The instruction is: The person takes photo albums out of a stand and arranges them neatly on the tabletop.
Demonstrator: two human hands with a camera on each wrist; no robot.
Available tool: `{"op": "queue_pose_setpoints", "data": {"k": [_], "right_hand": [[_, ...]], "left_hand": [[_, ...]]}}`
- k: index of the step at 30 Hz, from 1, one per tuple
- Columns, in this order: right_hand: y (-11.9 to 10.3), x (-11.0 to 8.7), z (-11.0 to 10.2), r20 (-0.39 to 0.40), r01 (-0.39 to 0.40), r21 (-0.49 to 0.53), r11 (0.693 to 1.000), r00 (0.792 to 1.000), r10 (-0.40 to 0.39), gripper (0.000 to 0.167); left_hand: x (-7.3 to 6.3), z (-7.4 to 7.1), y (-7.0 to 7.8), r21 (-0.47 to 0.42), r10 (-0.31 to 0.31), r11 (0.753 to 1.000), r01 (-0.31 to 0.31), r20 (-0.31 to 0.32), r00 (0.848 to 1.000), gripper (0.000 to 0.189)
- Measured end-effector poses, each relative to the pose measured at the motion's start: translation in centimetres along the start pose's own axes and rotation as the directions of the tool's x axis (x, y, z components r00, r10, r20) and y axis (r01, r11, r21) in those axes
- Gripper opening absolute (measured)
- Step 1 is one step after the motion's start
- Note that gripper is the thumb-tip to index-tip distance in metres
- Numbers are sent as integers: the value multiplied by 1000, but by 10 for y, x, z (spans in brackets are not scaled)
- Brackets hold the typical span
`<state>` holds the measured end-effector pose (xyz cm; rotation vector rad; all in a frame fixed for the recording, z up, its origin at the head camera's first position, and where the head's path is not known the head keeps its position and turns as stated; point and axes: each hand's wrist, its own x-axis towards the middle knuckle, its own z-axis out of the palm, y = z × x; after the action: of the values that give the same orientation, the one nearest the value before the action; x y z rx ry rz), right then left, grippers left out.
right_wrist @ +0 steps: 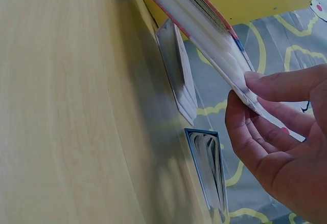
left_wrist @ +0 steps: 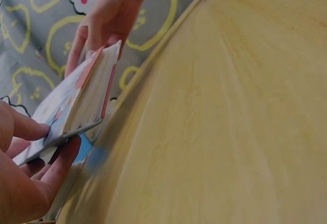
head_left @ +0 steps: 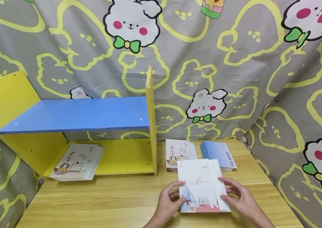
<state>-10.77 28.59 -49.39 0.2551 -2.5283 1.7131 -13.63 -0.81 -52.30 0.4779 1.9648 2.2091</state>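
Gripping white rectangular album w/ pink-and-blue printed cover [head_left: 199, 186] from both sides: pinched at L edge b/w thumb & fingers of L hand [head_left: 168, 201], at R edge b/w thumb & fingers of R hand [head_left: 242, 198], w/ forearms angled inward. Held up off pale wood-grain tabletop [head_left: 101, 202], cover-side up, nearer than white furniture-print album [head_left: 181, 152] & blue album lettered "POLAROID" [head_left: 217, 153], R of yellow-and-blue shelf unit [head_left: 78, 114].

Light wood-grain counter [head_left: 98, 199]; yellow-and-blue board shelf [head_left: 84, 114] standing on it, left; grey rabbit-print fabric curtain [head_left: 172, 53] hanging behind both.
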Motion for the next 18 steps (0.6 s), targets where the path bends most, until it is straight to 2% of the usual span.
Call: {"op": "queue_pose_setpoints", "data": {"k": [7, 12, 18], "right_hand": [[8, -3, -6, -6, 83, -33, 996, 997, -83, 55], [10, -5, -8, -19, 69, -57, 996, 997, -70, 54], [11, -4, -12, -18, 59, -75, 995, 998, -61, 55]], "left_hand": [[1, 6, -3, 7, -13, 1000, 13, 3, 1000, 54], [1, 10, -4, 7, -18, 1000, 18, -8, 1000, 54], [4, 15, -6, 12, 7, 1000, -6, -17, 1000, 52]]}}
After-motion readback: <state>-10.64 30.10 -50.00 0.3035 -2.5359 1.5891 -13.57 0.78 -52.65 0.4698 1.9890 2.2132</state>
